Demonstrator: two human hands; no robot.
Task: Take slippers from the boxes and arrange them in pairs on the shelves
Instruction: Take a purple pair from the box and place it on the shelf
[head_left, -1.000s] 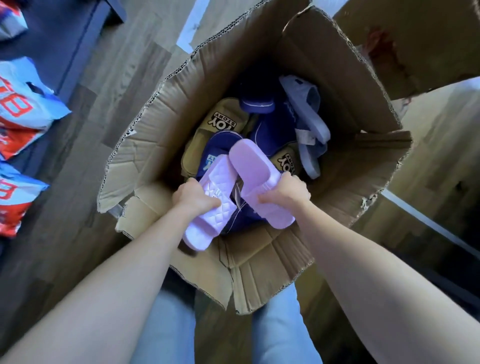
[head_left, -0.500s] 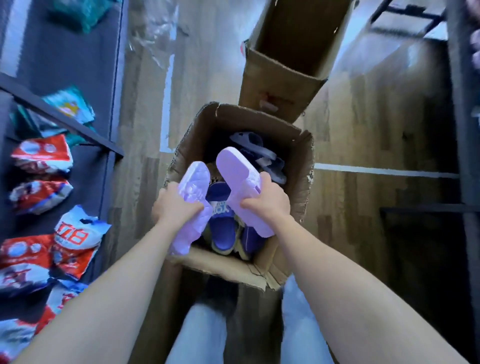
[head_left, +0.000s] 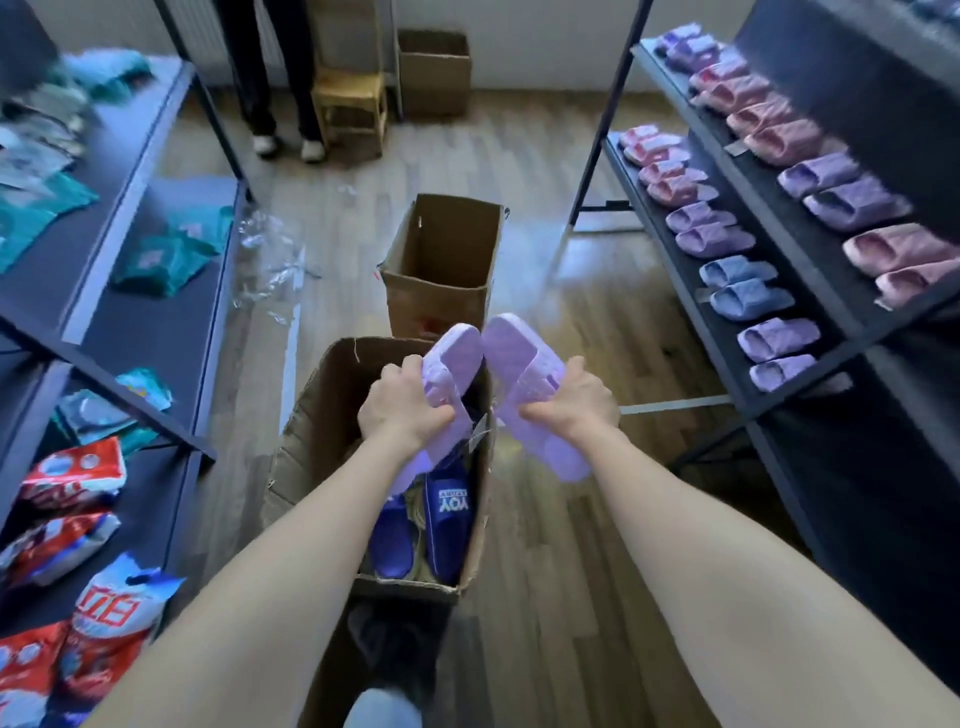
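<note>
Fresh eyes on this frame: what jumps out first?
Centre frame, the left hand grips the left lilac slipper and the right hand the right lilac slipper, held above the open cardboard box with dark blue slippers inside. On the right, the shelving already holds rows of paired slippers in pink, purple and blue.

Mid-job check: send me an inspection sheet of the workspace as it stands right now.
Surface: wooden floor; right shelves carry paired slippers.
Job's things: left lilac slipper and right lilac slipper held up by the open box; blue slippers inside it.
Clutter: crumpled plastic wrap on the floor; second box beyond.
Grippers: left hand grips the left slipper, right hand the right.
Cables: nothing seen.
Surroundings: left shelves with packets; stool and a standing person's legs near the far wall.
</note>
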